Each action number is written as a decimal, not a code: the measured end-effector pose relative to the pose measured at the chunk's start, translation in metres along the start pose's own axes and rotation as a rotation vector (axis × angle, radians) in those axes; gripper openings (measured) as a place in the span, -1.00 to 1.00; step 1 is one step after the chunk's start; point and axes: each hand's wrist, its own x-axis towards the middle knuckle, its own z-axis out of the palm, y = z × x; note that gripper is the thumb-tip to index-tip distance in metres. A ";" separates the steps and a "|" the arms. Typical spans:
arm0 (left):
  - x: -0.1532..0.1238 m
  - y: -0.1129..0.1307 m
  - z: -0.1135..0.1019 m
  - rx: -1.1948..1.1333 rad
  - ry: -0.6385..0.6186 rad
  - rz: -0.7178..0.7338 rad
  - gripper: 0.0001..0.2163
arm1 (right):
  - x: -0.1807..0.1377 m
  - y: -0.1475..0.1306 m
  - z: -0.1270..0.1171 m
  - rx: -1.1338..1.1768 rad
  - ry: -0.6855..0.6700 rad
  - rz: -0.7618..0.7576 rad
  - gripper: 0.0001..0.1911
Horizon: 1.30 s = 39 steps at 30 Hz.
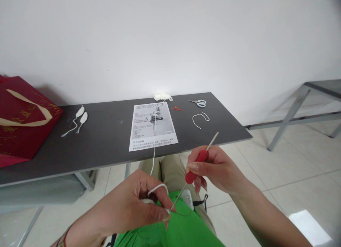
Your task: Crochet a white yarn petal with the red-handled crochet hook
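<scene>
1. Dark rectangular tabletop [106, 137], beyond the grip; white yarn hank [162, 97] atop, presumably for free feed.
2. Left hand [135, 200]: pinching white yarn work [147, 201], strand [154, 144] over forefinger, likely for tension.
3. Right hand [215, 165]: closed round red-handled metal hook [190, 178], lower end at the work.

The background is filled by a white wall [170, 44], along which a dark table [112, 140] is placed. At right, a second table [327, 86] is carried on grey legs [288, 117]. The floor [266, 161] is laid with pale tiles, marked by a bright patch [310, 227] at lower right.
</scene>
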 end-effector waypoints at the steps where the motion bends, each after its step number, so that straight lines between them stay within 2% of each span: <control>1: 0.000 0.000 0.000 0.003 0.000 -0.002 -0.95 | 0.001 0.001 -0.001 0.002 -0.002 0.008 -0.78; 5: 0.001 0.000 0.000 0.015 0.010 -0.024 -0.96 | 0.003 0.002 -0.003 0.004 -0.025 0.034 -0.77; 11: 0.003 0.003 -0.001 0.016 -0.034 -0.017 -0.95 | -0.002 -0.003 -0.003 0.017 -0.110 0.010 -0.86; 18: 0.001 0.002 0.000 -0.024 -0.037 0.023 -0.92 | 0.004 0.005 -0.004 0.043 -0.102 0.034 -0.78; 22: 0.003 -0.003 0.000 -0.100 -0.038 0.011 -0.88 | 0.008 0.019 -0.006 0.164 -0.057 0.073 -0.77; 27: 0.005 -0.004 0.000 -0.130 -0.043 -0.004 -0.81 | 0.012 0.040 -0.004 0.422 -0.032 0.184 -0.80; 32: 0.002 -0.001 0.003 -0.090 0.035 0.038 -0.85 | 0.011 0.058 0.003 0.538 0.006 0.193 -0.79; 39: -0.001 -0.010 0.007 -0.198 0.228 0.026 -0.88 | 0.000 0.069 0.016 0.655 0.126 0.120 -0.81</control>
